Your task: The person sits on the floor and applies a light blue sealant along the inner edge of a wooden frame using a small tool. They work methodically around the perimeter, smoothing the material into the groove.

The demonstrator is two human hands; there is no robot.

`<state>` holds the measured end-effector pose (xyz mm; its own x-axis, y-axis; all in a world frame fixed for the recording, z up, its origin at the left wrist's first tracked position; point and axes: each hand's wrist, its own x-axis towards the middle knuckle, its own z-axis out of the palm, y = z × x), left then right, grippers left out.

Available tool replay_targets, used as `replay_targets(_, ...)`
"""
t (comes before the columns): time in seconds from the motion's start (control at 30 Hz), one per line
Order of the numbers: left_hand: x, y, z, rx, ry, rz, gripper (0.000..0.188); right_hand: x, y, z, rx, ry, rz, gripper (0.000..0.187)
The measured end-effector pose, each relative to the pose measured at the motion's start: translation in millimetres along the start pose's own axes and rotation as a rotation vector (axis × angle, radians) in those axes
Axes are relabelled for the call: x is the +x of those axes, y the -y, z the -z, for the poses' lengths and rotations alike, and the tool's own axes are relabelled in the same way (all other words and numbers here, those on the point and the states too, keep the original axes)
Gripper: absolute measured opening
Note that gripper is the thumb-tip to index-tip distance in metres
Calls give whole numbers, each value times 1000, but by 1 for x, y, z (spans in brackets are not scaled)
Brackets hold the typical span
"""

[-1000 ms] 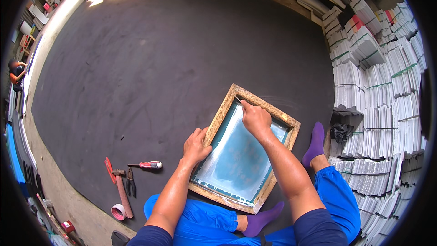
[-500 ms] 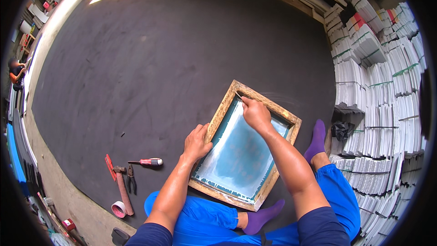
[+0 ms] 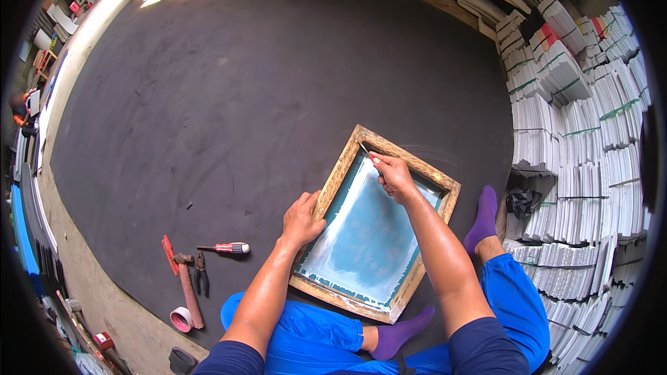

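Note:
Between my legs lies a screen-printing frame (image 3: 338,169) of worn wood, tilted on the dark mat. Stretched mesh (image 3: 368,236) fills it, blue-green with a whitish film. My left hand (image 3: 303,218) is closed over the left rail, fingers on the outer side. In my right hand (image 3: 393,175) is a slim tool with a thin metal blade (image 3: 365,148); its handle is mostly hidden by the fingers. The blade's tip is at the frame's inner top corner, beside the wood. I cannot tell whether the tip touches the mesh.
On the dark mat (image 3: 229,118), left of me, lie a screwdriver (image 3: 233,248), pliers (image 3: 201,274), a hammer (image 3: 190,292), a red flat tool (image 3: 169,253) and a tape roll (image 3: 181,319). Bundled white sheets (image 3: 580,201) are stacked at right. Another person (image 3: 25,112) is far left.
My right hand has drawn back slightly from the corner and turned, showing more of the blade. My left hand keeps its hold on the rail. The distant person now has a pale sheet-like thing.

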<state>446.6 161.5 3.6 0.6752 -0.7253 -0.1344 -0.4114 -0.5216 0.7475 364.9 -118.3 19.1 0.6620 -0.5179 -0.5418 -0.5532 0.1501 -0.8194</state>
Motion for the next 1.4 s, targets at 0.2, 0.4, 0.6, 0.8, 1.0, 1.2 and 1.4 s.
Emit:
replay_targets(0.2, -1, -3, 4, -8, 11, 14, 70, -23, 32, -1, 228, 33, -230, 36)
replay_targets(0.4, 3, -4, -1, -9, 16, -2, 71, -3, -12, 11, -731, -403, 558, 35)
replay_targets(0.6, 2, -2, 0, -5, 16, 4, 70, -20, 20, 4, -876, -305, 369, 33)
replay_targets(0.8, 0, 0, 1, -3, 9, -2, 70, -29, 46, 0, -1197, -242, 398, 35)
replay_targets(1.0, 3, -4, -2, -2, -1, -18, 69, -3, 19, 12, -1025, -246, 552, 40)
replay_targets(1.2, 0, -5, 5, 6, 20, 19, 69, -10, 27, 10, -986, -182, 458, 36)
replay_targets(1.4, 6, -8, -1, -2, 13, -24, 69, 31, -36, 27, -441, -133, 546, 37)
